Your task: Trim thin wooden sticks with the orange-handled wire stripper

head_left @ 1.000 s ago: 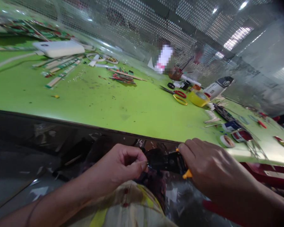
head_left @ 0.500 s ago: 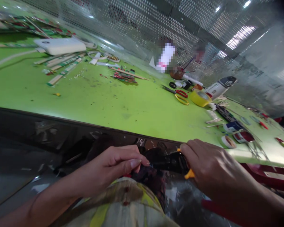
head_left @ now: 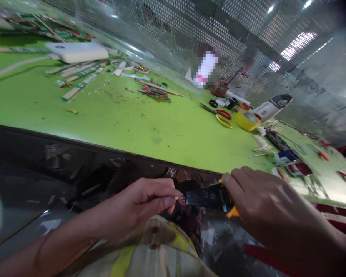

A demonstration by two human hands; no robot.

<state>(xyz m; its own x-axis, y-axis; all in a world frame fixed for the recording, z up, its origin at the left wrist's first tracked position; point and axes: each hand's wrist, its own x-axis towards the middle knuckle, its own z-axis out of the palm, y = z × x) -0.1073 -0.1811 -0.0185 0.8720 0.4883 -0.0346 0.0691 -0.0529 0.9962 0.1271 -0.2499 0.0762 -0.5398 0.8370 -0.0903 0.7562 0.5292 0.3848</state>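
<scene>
My right hand [head_left: 253, 204] is wrapped round the orange handles of a pair of pliers [head_left: 206, 197] with dark jaws, held over my lap just below the table's front edge. The jaws point left, and their tip meets the fingertips of my left hand [head_left: 150, 200]. Thumb and forefinger of that hand are pinched on a tiny pale piece [head_left: 177, 198], too small to name. Whether the jaws grip the piece cannot be made out.
On the green table [head_left: 138, 130] lie scissors [head_left: 219, 114], yellow tape [head_left: 247, 120], a white power bank [head_left: 77, 52] with a cable, wooden sticks [head_left: 83, 84] and a thin stick [head_left: 161, 87]. Small jars [head_left: 298, 168] stand at right. A perforated panel rises behind.
The camera view has shifted slightly, so the table items appear a little to the right. Both hands keep nearly the same pose, the pliers' tip still at my left fingertips.
</scene>
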